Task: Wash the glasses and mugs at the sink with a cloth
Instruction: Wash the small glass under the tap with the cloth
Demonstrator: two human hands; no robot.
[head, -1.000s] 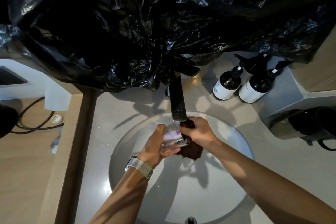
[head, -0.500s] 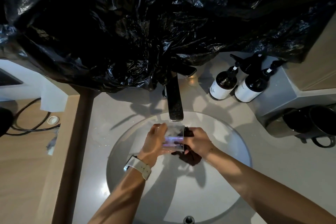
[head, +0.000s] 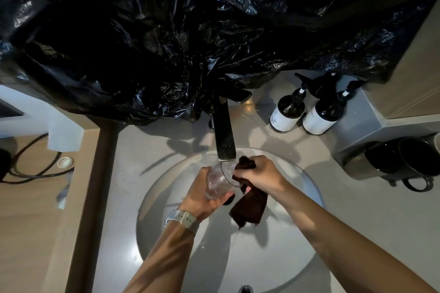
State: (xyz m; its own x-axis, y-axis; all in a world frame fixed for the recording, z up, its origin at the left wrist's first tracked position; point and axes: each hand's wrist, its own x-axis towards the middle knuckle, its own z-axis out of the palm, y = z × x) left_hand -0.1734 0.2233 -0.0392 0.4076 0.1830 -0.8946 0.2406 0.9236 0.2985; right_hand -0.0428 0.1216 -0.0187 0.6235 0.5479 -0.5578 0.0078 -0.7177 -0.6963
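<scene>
A clear drinking glass [head: 220, 179] is tilted under the dark faucet spout [head: 223, 135], its mouth toward the spout. My left hand [head: 202, 195] grips the glass around its base and side. My right hand [head: 259, 175] grips a dark brown cloth [head: 248, 207] just right of the glass rim; the cloth's loose end hangs down over the white round sink [head: 297, 257]. Two dark mugs [head: 400, 159] stand on the counter at the right, one with its handle toward me.
Two dark pump bottles [head: 307, 112] with white labels stand behind the sink at the right. Crumpled black plastic [head: 190, 31] covers the wall above the faucet. On the wooden surface at the left lies a black cable [head: 31, 169]. The drain [head: 245, 289] is at the bottom edge.
The glass has turned from lying sideways between my hands to tilting mouth-up under the spout. My right hand pulled the cloth out to the right, so it now hangs down.
</scene>
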